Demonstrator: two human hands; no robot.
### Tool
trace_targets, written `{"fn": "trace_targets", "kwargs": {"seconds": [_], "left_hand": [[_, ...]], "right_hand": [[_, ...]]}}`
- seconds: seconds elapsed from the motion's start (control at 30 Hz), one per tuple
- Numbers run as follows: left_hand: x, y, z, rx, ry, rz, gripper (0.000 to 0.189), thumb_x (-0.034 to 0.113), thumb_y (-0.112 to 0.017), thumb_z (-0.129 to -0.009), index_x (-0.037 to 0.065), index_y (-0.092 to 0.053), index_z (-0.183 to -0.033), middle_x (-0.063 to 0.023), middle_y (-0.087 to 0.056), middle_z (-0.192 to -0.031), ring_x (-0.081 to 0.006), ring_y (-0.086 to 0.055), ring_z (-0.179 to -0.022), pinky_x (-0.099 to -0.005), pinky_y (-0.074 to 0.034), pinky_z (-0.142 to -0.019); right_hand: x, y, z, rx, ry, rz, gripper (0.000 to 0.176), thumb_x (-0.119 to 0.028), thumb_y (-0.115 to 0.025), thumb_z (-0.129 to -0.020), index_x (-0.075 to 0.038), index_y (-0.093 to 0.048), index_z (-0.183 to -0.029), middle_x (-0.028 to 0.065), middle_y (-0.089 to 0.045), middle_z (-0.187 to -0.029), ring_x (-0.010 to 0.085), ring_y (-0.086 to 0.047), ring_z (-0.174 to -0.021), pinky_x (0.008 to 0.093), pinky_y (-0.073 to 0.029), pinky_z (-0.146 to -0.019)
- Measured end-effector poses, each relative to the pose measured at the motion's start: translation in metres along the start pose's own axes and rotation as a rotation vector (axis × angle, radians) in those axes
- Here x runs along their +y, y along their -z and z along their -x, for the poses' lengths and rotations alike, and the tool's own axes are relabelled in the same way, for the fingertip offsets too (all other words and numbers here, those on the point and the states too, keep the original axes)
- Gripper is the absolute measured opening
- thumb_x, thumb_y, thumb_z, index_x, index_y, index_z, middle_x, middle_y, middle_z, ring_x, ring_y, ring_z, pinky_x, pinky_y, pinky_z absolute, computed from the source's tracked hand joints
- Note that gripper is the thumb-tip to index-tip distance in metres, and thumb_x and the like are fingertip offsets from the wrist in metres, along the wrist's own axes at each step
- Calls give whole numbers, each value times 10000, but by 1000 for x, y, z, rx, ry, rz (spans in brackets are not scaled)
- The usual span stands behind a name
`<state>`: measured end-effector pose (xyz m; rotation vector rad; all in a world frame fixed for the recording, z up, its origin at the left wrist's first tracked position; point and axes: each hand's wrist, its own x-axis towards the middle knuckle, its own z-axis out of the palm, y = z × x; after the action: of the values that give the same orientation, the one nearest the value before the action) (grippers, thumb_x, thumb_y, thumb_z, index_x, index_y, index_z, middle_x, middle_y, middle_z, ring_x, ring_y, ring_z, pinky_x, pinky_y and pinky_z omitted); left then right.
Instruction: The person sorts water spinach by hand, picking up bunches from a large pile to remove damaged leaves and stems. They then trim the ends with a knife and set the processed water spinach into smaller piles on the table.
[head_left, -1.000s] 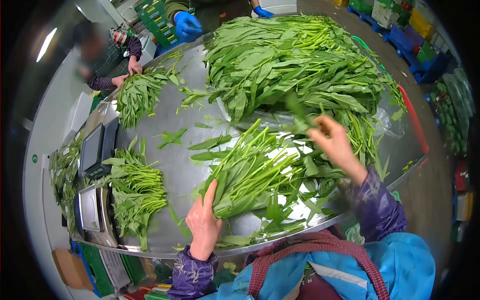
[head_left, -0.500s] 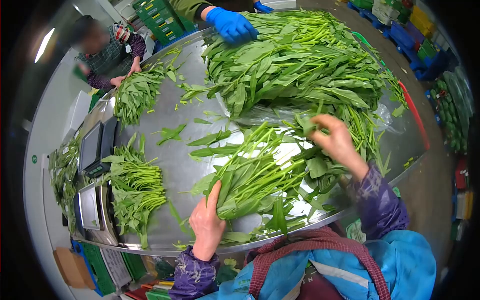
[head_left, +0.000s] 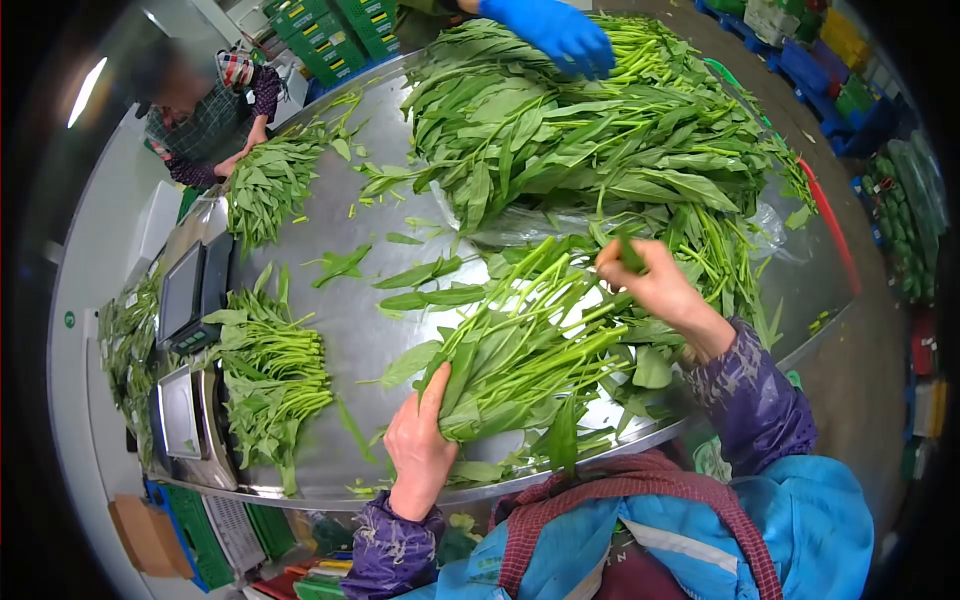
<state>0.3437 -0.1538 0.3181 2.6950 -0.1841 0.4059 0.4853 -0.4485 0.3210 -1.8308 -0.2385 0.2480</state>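
My left hand [head_left: 418, 450] is closed round the leafy end of a bunch of green stems [head_left: 530, 350], which lies low over the metal table with its cut stems toward the upper right. Just beyond those stem ends, my right hand [head_left: 655, 283] is pinched on a green leaf [head_left: 630, 254]. A large pile of leafy greens [head_left: 590, 130] covers the far side of the table, with clear plastic [head_left: 530, 225] under its near edge. Loose leaves [head_left: 430, 298] lie left of the bunch.
Another person's blue-gloved hand [head_left: 560, 35] is over the pile. At the upper left a co-worker [head_left: 205, 115] handles a bunch [head_left: 270, 185]. Two scales [head_left: 182, 415] and another bunch [head_left: 275, 370] are at the left. A red edge strip [head_left: 830, 225] runs along the right.
My right hand has moved slightly left and down, now with a leaf in its fingers. The bunch has shifted a little. The blue-gloved hand has moved right over the pile.
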Motion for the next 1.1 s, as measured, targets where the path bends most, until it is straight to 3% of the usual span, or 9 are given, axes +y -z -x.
{"fn": "trace_targets", "kwargs": {"seconds": [0.07, 0.2, 0.23, 0.3, 0.53, 0.77, 1.0, 1.07, 1.1], "left_hand": [[-1, 0, 0, -2, -5, -6, 770, -48, -669, -532, 182, -493, -1246, -110, -538, -764, -307, -556, -674, -380, -454, -589], [-1, 0, 0, -13, -3, -4, 770, -60, -661, -531, 180, -495, -1243, -108, -530, -752, -305, -552, -672, -383, -449, -587], [0, -1, -1, -22, -10, -10, 768, -64, -657, -530, 179, -498, -1240, -108, -526, -747, -304, -551, -669, -385, -447, -586], [4, -2, -4, -28, -34, -20, 763, -65, -656, -527, 177, -505, -1234, -109, -523, -742, -303, -549, -665, -384, -445, -585], [7, 3, -6, -51, -106, 13, 749, -76, -641, -515, 163, -526, -1216, -114, -520, -732, -296, -547, -656, -371, -444, -586], [5, -2, -5, -60, -111, 47, 752, -92, -625, -515, 152, -522, -1218, -114, -517, -727, -292, -548, -656, -363, -445, -585], [1, 0, -5, -160, -80, 20, 774, -117, -599, -517, 152, -501, -1236, -117, -534, -724, -302, -554, -656, -381, -442, -574], [-6, 3, 1, -205, -66, 17, 776, -120, -594, -521, 153, -494, -1240, -119, -545, -734, -305, -558, -661, -388, -441, -573], [-12, 4, 5, -188, -11, 27, 771, -119, -593, -532, 154, -487, -1245, -119, -551, -738, -307, -559, -663, -391, -442, -574]], "right_hand": [[-2, 9, 1, 378, -92, -139, 194, -201, -522, -881, -24, -591, -925, 19, -580, -766, 95, -531, -731, 244, -430, -676], [-8, -10, 14, 204, 169, -187, 182, -224, -579, -843, -45, -560, -867, 19, -574, -782, 121, -538, -726, 274, -435, -666], [-10, -22, 17, 214, 422, 262, 203, -214, -653, -769, -55, -547, -837, 43, -569, -778, 191, -551, -710, 323, -443, -657], [-23, -39, 20, 81, 625, 615, 331, -215, -731, -641, -71, -558, -882, 82, -560, -829, 273, -540, -856, 404, -393, -787], [-15, -63, 19, -84, 548, 749, 330, -85, -709, -554, -85, -591, -862, 37, -568, -791, 230, -508, -837, 353, -360, -784], [-13, -57, 18, -7, 842, 726, 301, -55, -652, -547, -107, -555, -827, 27, -524, -745, 218, -518, -806, 339, -374, -703], [-14, -30, 25, -35, 673, 675, 408, 45, -581, -535, -53, -579, -931, 97, -589, -789, 240, -576, -746, 351, -454, -677], [-20, 17, 18, 151, 277, 10, 328, 74, -510, -676, -10, -573, -987, 82, -596, -834, 159, -577, -757, 271, -468, -660], [-22, 42, 17, 377, 104, -6, 206, 33, -502, -771, -2, -571, -962, 24, -579, -789, 117, -554, -745, 224, -445, -577]]}}
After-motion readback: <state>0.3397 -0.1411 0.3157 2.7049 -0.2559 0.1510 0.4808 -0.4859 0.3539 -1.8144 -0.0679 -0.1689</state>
